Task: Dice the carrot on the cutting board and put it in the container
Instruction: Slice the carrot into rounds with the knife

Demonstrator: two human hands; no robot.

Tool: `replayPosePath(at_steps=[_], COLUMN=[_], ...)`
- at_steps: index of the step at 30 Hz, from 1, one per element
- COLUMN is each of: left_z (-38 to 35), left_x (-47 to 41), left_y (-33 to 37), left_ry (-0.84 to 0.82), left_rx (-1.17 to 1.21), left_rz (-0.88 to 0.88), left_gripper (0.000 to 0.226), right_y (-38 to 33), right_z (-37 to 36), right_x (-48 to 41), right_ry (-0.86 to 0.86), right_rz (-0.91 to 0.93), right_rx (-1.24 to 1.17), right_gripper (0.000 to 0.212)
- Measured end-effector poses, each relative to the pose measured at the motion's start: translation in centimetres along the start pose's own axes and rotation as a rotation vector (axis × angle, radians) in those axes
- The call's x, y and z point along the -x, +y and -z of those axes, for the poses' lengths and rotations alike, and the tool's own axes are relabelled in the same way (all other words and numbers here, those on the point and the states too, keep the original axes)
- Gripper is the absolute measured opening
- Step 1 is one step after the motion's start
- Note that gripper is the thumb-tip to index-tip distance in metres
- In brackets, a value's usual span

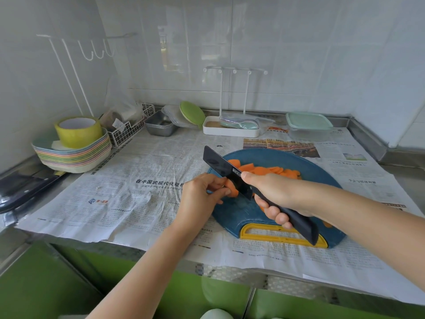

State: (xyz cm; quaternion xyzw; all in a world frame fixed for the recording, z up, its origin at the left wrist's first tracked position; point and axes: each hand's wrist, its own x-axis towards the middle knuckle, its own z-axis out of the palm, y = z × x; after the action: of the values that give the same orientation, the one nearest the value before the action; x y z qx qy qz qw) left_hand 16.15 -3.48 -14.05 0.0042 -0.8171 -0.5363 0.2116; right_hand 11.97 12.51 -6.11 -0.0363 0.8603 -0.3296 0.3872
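On creased newspaper (138, 192) toward the counter's (404, 176) front right edge: round matte-blue cutting board (287, 157) with a yellow slotted handle. Across its far half, thin flat orange carrot slices (271, 170). At its left rim, a carrot chunk (231, 188), partly hidden by the blade, perhaps a stub end. Pinched by the left hand (202, 194), fingers curled. Clamped in the right hand (273, 194), thumb on the flat: glossy black rectangular knife (220, 165), edge against the chunk. Near the counter's back right corner, clear plastic container (309, 126) under a mint lid.

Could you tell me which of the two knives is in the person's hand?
The black-bladed knife, gripped by the right hand over the blue cutting board; the other knife lies at the counter's left edge.
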Motion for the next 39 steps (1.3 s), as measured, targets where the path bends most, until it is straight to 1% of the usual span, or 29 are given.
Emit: replayPosePath(at_steps=[5, 11, 14, 19, 22, 29, 35, 39], left_z=[0.2, 0.0, 0.0, -0.1, -0.2, -0.1, -0.1, -0.2], left_x=[-0.1, -0.1, -0.3, -0.1, -0.2, -0.3, -0.3, -0.3], left_y=[0.1, -0.3, -0.5, -0.4, -0.7, -0.7, -1.1, -0.9], left_ry=[0.006, 0.012, 0.022, 0.013, 0.028, 0.055, 0.064, 0.054], left_rx=[-0.005, 0.021, 0.031, 0.031, 0.021, 0.027, 0.022, -0.011], left_rz=[0.02, 0.029, 0.051, 0.051, 0.059, 0.093, 0.11, 0.099], left_gripper=[0.028, 0.03, 0.029, 0.022, 0.02, 0.019, 0.021, 0.016], right_y=[0.1, 0.5, 0.4, 0.4, 0.4, 1.1, 2.2, 2.1], right_z=[-0.4, -1.5, -1.3, -1.5, -1.5, -1.1, 1.0, 2.3], right_x=[-0.8, -1.7, -1.7, -2.3, -2.5, -2.5, -0.8, 0.4], right_ry=[-0.037, 0.0, -0.035, -0.049, -0.082, -0.098, -0.081, -0.147], right_rz=[-0.033, -0.048, -0.049, -0.056, -0.062, -0.044, 0.005, 0.086], right_rx=[-0.051, -0.049, -0.093, -0.088, -0.156, -0.289, -0.235, -0.28], right_gripper=[0.068, 0.066, 0.067, 0.066, 0.065, 0.064, 0.062, 0.064])
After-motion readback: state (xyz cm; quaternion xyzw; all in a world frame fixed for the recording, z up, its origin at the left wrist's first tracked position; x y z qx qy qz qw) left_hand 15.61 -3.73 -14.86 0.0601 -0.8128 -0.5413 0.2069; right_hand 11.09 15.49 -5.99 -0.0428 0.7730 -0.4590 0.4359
